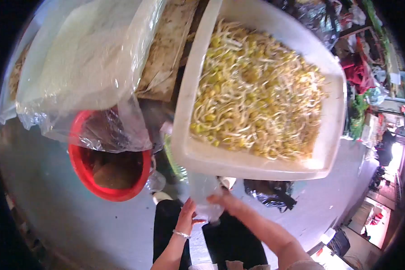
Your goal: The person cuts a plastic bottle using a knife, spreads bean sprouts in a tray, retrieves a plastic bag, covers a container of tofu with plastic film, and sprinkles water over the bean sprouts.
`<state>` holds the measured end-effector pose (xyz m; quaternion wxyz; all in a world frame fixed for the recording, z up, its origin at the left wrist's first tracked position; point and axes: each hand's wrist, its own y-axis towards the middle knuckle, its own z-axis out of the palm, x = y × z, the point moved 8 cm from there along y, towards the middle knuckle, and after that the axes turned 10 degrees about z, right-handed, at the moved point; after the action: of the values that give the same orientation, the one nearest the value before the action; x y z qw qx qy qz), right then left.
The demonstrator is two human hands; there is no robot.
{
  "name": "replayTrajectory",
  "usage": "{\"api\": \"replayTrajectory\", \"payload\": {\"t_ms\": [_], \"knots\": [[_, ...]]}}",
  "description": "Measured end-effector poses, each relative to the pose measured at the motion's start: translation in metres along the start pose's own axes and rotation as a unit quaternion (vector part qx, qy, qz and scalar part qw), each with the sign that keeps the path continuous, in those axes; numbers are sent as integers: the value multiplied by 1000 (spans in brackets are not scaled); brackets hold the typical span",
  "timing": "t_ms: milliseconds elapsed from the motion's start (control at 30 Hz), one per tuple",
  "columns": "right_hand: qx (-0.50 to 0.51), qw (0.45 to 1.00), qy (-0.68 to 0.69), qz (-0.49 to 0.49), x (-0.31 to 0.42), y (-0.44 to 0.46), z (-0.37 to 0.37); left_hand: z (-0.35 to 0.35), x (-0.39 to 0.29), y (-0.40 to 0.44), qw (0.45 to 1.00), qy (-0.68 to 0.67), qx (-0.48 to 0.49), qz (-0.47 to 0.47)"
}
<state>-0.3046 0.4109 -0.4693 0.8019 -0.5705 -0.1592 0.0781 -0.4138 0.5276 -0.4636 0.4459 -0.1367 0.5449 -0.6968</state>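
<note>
Between my hands, in front of my legs, hangs a translucent plastic bag [203,191], its upper part just below the near rim of a white plastic tub. My left hand [187,218], with a bracelet at the wrist, grips the bag's left side, thumb and fingers curved around it. From the right, my right hand [220,200] holds the bag's other side; motion smears its fingertips. Bean sprouts [256,94] with yellow-green heads and white stems fill much of the white tub [256,165]. What the bag contains, if anything, I cannot make out.
To the left stands a red bucket [109,194] with dark contents, partly covered by clear plastic sheeting [121,130]. A plastic-covered white container [85,54] sits above it. On the floor lies a black plastic bag [272,193]. Assorted bags and greens [358,112] line the right.
</note>
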Motion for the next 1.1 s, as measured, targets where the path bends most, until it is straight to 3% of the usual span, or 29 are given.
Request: {"api": "replayTrajectory", "payload": {"t_ms": [100,200,267,333,367,467,533,600,667,700,800,867,1000,1033,1100], "knots": [[20,996,-84,-28,-43,-5,-2,-4,30,10,999,43,24,17],[39,997,-63,37,-56,-6,4,-21,46,16,995,95,38,-17],[-7,976,-209,64,-70,19,-15,-5,35,11,1000,4,-14,-24],[0,960,-263,-97,-52,25,-13,8,21,1,999,25,-22,-33],[-19,993,-112,26,-64,40,-24,10,21,0,998,43,-10,-45],[-69,985,-119,105,-31,33,-19,22,17,-3,995,85,-9,-48],[-115,985,-56,117,1,17,-13,36,4,4,997,40,37,57],[-159,979,6,126,12,19,-15,32,0,11,997,37,25,64],[-146,984,78,68,31,26,-6,31,-13,16,995,7,15,96],[-164,978,92,90,35,25,-3,30,-20,15,994,10,10,107],[-96,981,83,-148,-32,139,-27,21,-32,16,986,56,-36,152],[-93,970,34,-223,-55,192,-22,11,-32,17,980,52,-87,170],[-204,913,-110,-337,-82,288,-32,-8,-27,17,974,69,-130,170],[-96,993,-11,-61,-72,258,-12,-8,-27,18,975,61,-127,170],[-85,994,-11,-70,-69,228,-16,-5,-26,18,977,52,-121,169]]}}
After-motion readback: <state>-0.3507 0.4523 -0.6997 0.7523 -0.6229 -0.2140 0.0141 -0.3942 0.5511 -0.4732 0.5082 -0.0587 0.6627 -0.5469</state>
